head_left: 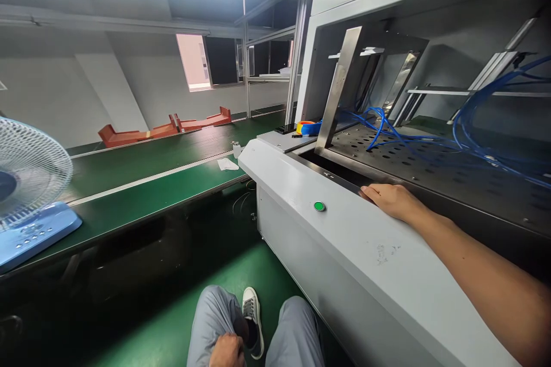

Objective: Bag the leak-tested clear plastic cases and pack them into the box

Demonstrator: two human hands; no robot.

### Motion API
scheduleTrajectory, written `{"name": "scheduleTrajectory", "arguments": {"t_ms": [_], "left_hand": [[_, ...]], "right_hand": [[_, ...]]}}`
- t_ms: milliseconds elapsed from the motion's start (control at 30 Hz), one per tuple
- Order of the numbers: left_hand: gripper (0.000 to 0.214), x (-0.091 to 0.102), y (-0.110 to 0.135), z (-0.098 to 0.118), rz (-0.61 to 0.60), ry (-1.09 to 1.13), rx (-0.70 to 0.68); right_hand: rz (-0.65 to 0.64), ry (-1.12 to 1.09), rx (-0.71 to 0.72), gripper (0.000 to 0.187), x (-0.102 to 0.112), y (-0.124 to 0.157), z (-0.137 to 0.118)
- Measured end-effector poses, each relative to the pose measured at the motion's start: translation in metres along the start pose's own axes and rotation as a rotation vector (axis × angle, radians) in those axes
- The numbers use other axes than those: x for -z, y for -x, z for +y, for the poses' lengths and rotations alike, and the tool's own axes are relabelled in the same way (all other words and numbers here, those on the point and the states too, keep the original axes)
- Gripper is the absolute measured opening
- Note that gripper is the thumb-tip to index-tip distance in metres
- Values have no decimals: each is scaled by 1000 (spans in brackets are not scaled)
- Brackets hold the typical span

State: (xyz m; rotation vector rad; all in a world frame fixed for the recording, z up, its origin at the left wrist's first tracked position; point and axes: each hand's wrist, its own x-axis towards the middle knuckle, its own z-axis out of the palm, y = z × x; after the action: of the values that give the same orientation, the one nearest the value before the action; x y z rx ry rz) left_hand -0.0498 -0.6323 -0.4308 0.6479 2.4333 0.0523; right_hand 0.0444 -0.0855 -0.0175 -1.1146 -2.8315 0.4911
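My right hand [390, 200] rests on the inner edge of a white machine's front ledge [297, 183]. Its fingers lie over the rim beside a dark slot [344, 171], stretched rather than gripping. A round green button [319, 206] sits on the ledge, to the left of that hand. Low in the view, my left hand [227, 350] is curled closed against my grey trouser leg [210, 315]. No object shows in it, though its fingertips are hidden.
Inside the machine, blue tubing [381, 126] lies over a perforated metal plate [404, 155], near an upright metal bar [340, 86]. A blue and yellow object [309, 128] sits at the ledge's far end. Left are a green conveyor belt [155, 192] and a blue fan [34, 183].
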Motion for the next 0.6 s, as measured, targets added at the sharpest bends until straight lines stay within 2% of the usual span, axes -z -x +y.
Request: {"name": "scheduleTrajectory", "arguments": {"t_ms": [400, 600], "left_hand": [[9, -5, 0, -2, 42, 51, -13], [12, 1, 2, -1, 7, 53, -18]], "right_hand": [[14, 3, 1, 45, -3, -3, 2], [5, 19, 15, 46, -4, -6, 3]]}}
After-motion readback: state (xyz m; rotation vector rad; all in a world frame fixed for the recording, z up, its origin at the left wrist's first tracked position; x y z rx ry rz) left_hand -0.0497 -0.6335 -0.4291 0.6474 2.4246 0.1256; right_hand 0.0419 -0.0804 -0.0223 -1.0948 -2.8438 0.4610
